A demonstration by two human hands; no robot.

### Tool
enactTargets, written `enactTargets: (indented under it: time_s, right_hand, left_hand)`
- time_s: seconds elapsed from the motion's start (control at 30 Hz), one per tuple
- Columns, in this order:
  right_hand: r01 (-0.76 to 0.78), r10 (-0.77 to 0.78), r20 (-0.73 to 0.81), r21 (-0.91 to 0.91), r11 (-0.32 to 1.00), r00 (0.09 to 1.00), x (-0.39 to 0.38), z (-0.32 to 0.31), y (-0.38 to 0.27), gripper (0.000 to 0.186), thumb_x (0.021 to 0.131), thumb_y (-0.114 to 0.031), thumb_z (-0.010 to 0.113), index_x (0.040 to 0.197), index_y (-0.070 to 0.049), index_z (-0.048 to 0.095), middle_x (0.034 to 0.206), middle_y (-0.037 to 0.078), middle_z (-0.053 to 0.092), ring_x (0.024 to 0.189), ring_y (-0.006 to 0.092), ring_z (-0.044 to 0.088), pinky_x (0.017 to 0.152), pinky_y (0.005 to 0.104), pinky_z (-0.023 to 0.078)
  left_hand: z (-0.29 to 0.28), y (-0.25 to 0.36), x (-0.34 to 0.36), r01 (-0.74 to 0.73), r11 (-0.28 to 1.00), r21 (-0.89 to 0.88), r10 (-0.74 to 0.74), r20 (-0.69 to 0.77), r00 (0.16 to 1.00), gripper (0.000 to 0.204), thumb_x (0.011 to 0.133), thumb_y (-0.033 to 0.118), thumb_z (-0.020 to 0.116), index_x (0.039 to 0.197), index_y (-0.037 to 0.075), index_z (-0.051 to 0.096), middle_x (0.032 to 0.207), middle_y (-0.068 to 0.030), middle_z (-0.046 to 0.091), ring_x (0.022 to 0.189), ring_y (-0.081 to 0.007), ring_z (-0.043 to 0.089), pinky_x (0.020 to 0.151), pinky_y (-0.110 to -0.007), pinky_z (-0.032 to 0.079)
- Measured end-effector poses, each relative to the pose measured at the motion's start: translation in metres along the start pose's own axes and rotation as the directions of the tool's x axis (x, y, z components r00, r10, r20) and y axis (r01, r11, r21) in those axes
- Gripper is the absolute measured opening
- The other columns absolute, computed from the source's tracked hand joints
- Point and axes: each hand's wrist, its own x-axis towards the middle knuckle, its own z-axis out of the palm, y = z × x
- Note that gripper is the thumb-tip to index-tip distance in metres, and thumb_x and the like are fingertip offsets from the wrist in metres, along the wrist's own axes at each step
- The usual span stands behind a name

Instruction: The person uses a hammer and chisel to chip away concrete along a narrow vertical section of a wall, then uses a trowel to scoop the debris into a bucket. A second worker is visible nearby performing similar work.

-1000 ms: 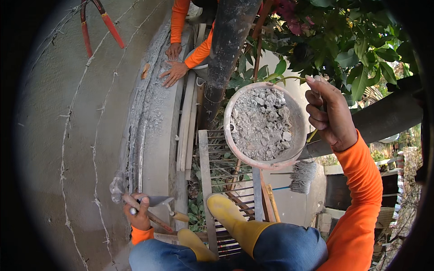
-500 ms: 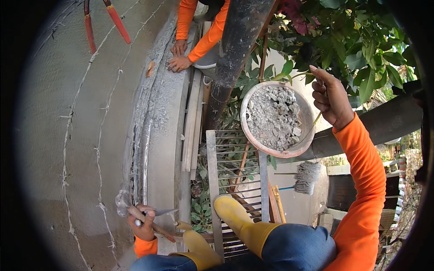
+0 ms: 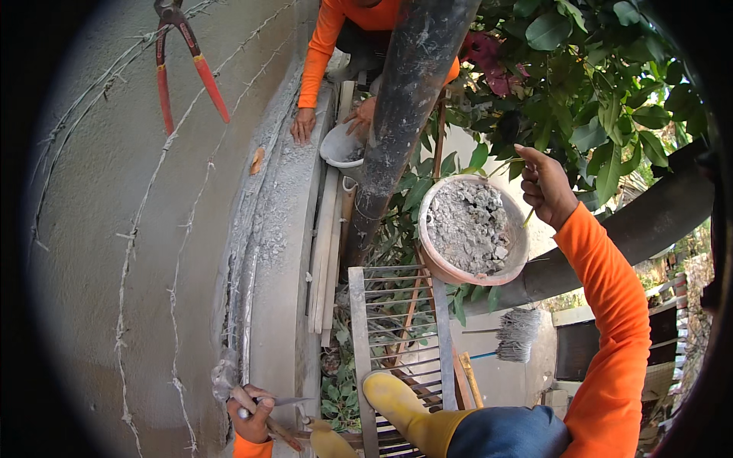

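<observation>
The left hand (image 3: pixel 256 424) is curled round a hammer (image 3: pixel 224 377) and a blade (image 3: pixel 292 401). One co-worker's hand (image 3: pixel 303 126) stays on the ledge (image 3: pixel 273 320); the other hand (image 3: pixel 362 117) has left it for a pan (image 3: pixel 341 146). The bucket (image 3: pixel 437 256), still loaded with rubble (image 3: pixel 466 225), now appears farther out, hanging from the closed right hand (image 3: pixel 548 188).

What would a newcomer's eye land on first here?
Probably the round bucket of grey rubble right of centre, held by the right hand. Then a yellow boot over the runged frame, lower centre. Red-handled pincers sit at the barbed wire, upper left; the left hand grips a hammer, lower left.
</observation>
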Motion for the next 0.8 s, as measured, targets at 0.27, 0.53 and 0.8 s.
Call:
enactTargets:
  time_s: [0.27, 0.53, 0.8]
  right_hand:
    - [-0.002, 0.0, -0.074, -0.029, 1.0, 0.997, 0.056, 0.0, -0.011, 0.023, 0.09, -0.025, 0.065, 0.077, -0.018, 0.049, 0.062, -0.006, 0.027, 0.048, 0.0083, 0.025, 0.046, 0.0286, 0.018]
    - [0.067, -0.073, -0.084, -0.073, 0.995, 0.994, 0.11, 0.006, -0.004, 0.025, 0.089, -0.027, 0.064, 0.073, -0.021, 0.046, 0.059, -0.01, 0.028, 0.044, 0.007, 0.022, 0.043, 0.0266, 0.017]
    - [0.04, -0.05, -0.113, -0.091, 0.995, 0.992, 0.178, 0.02, 0.022, 0.035, 0.088, -0.027, 0.066, 0.067, -0.021, 0.039, 0.058, -0.008, 0.028, 0.045, 0.0083, 0.024, 0.046, 0.0287, 0.017]
  left_hand:
    - [-0.004, 0.008, -0.002, 0.115, 0.99, 0.086, -0.119, 0.036, 0.992, 0.017, 0.092, 0.017, 0.074, 0.096, 0.003, 0.066, 0.087, -0.0064, 0.067, 0.079, -0.016, 0.062, 0.074, -0.032, 0.052]
    - [0.004, 0.0, -0.004, 0.012, 1.0, 0.022, -0.009, -0.125, 0.992, 0.027, 0.082, 0.023, 0.08, 0.082, 0.001, 0.064, 0.076, -0.0078, 0.063, 0.068, -0.016, 0.058, 0.062, -0.031, 0.048]
    - [0.011, 0.016, 0.008, 0.112, 0.991, 0.07, -0.11, -0.029, 0.994, 0.023, 0.084, 0.016, 0.081, 0.084, 0.001, 0.064, 0.078, -0.0104, 0.067, 0.075, -0.0195, 0.061, 0.073, -0.033, 0.049]
